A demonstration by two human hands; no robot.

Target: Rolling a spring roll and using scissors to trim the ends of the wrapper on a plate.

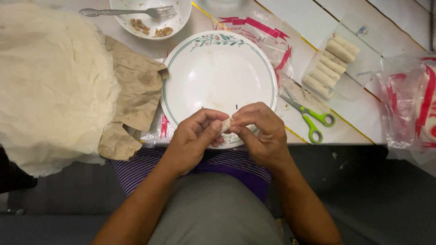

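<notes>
Over the near rim of the white plate [218, 68], a small pale roll of wrapper [225, 124] is being pinched between both hands: the left hand [197, 136] is closing thumb and fingers on one end, the right hand [259, 131] is gripping the other. Beside the plate, green-handled scissors [313, 119] are lying on the bench [318, 22], with finished rolls [330, 67] lined on a clear bag beyond. A bowl [181, 18] with a fork [127, 12] is sitting behind the plate.

White plank table [318, 18]: patterned plate [218, 68], bowl [181, 18], brown paper [136, 90], pale wrapper sheets [50, 81], green scissors [313, 119], plastic bags [404, 104], tray of rolls [334, 63].
</notes>
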